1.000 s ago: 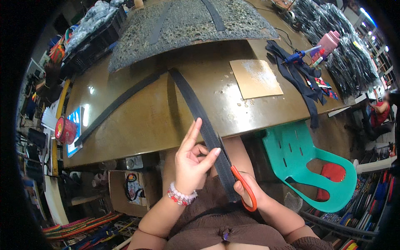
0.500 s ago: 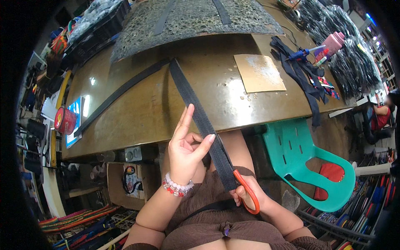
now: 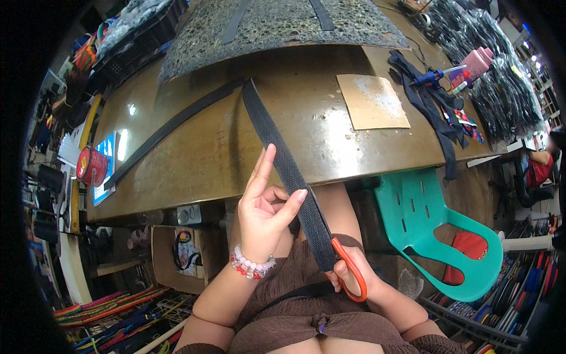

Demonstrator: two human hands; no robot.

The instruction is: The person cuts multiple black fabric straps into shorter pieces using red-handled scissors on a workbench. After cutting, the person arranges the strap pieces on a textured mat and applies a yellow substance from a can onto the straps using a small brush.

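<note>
Black strap [image 3: 288,166] over near table edge [image 3: 194,199], left hand [image 3: 264,215] half-open against it, scissors [image 3: 348,261] in closed right hand [image 3: 370,280]

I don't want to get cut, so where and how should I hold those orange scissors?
Probably the orange handle, from the near right, where the right hand is: its rounded end faces this side, while the narrow blades point toward the table.

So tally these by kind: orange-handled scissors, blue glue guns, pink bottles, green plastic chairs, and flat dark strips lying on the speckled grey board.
Orange-handled scissors: 1
Blue glue gun: 1
Pink bottle: 1
Green plastic chair: 1
Flat dark strips on the speckled grey board: 2
Total: 6
</note>
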